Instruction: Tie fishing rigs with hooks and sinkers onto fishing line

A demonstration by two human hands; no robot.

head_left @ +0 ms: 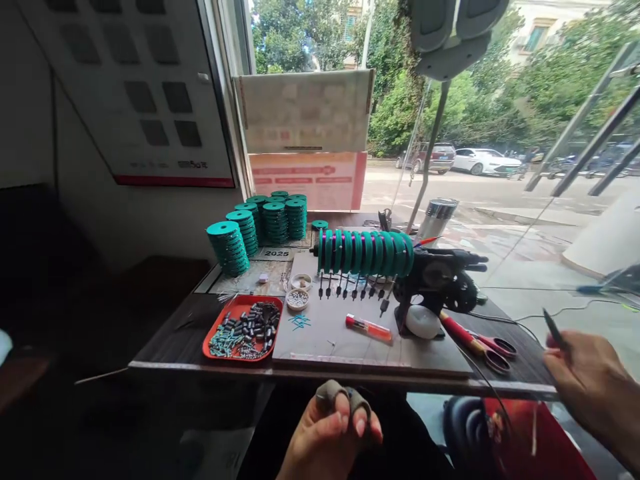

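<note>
My left hand point(333, 433) is low in front of the table edge, its fingers pinched together and two fingertips wrapped in tan covers. Whatever it pinches, if anything, is hidden. Out at the right, past the table corner, my right hand point(593, 380) is closed around a dark, pointed tool point(554, 328) whose tip points up. Beyond my left hand stands a black winding device point(435, 280), carrying a row of green spools point(365, 253) with small dark weights point(354, 293) hanging below. Red-handled scissors point(495, 350) lie nearest my right hand.
On the left sits an orange tray point(206, 350) of small metal parts. Two small cups point(298, 300) and an orange tube point(369, 329) rest on the pale board point(310, 353). Stacks of green spools point(227, 248) stand behind. A thin line runs off the table's right.
</note>
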